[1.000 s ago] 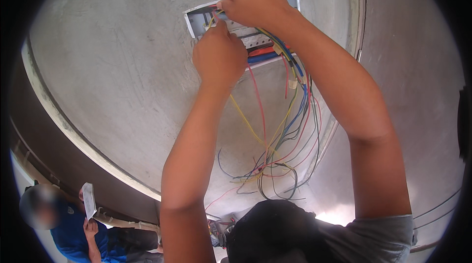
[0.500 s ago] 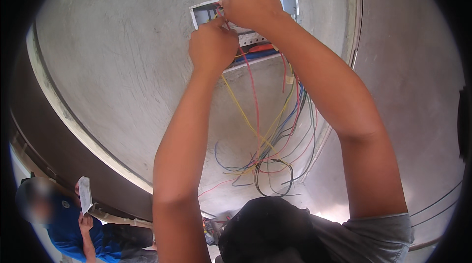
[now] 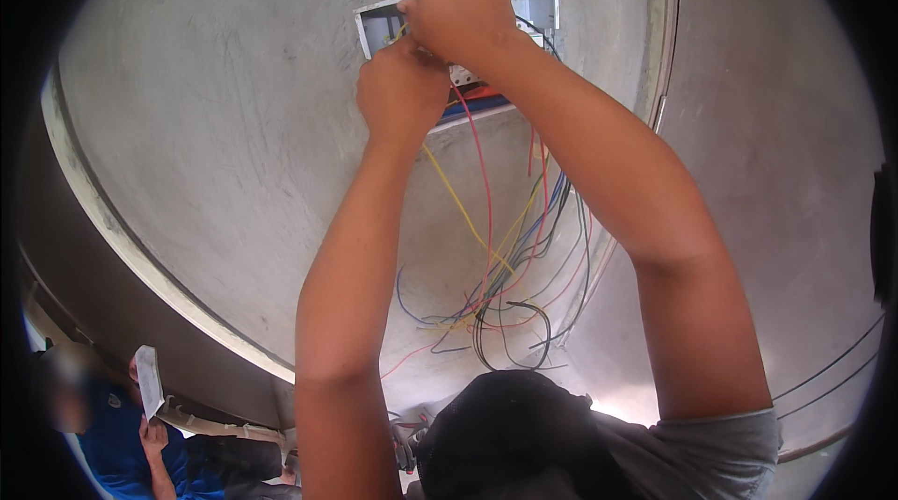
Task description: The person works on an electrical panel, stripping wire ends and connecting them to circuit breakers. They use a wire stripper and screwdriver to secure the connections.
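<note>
Both my hands are raised to a shallow white electrical box [image 3: 363, 36] set into a grey plastered wall. My left hand [image 3: 402, 93] is closed at the box's lower left, its fingertips just under my other hand. A red wire [image 3: 479, 159] runs up from below into the left hand's grip. My right hand [image 3: 463, 18] is closed in a fist across the top middle of the box; what it grips is hidden behind the knuckles. A yellow wire [image 3: 447, 184] hangs below the left wrist. Blue and orange-red wires [image 3: 482, 105] lie along the box's lower edge.
A tangle of loose wires [image 3: 500, 308] in several colours hangs below the box. At lower left a person in a blue shirt [image 3: 117, 439] holds a white flat panel [image 3: 149, 385]. A dark cap [image 3: 510, 444] shows at the bottom middle. A door frame edge [image 3: 666, 42] runs along the right.
My right hand has shifted slightly left and down, closing the gap to my left hand. A black wire now shows at the box's right side. The hanging wires have swayed left a little.
</note>
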`<state>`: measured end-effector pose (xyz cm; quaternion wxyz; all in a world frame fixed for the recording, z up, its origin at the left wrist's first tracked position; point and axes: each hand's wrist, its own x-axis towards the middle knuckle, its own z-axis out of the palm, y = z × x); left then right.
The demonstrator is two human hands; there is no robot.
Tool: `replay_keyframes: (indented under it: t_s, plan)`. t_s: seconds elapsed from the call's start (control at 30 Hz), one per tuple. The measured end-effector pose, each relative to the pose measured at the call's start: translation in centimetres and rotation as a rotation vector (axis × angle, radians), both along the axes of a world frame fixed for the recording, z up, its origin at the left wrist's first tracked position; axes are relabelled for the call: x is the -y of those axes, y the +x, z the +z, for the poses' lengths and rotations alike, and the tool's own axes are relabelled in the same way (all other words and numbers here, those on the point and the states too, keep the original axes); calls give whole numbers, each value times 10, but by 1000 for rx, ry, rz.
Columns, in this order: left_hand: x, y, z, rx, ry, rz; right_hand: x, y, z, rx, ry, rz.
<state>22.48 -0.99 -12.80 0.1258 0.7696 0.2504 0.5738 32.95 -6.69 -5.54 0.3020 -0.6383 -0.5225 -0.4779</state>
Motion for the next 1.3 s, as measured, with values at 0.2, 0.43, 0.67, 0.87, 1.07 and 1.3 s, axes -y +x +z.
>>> replay_keyframes:
  t_s: [0.2,0.43,0.67,0.87,1.07,1.3]
  plan:
    - [-8,-9,9,50,-60,-145,-15,-3,-9,-187,45,59]
    - [-2,-19,16,175,-288,-355,0,2,-17,-484,73,308]
    - [-6,-21,20,96,-238,-364,6,11,-15,-379,113,216]
    - [-11,-15,18,71,-235,-368,-13,16,-16,-135,146,194]
    - [-10,-20,18,67,-265,-419,-26,8,-21,-103,206,255]
    - [-8,-22,14,109,-273,-435,26,13,-33,-432,99,458]
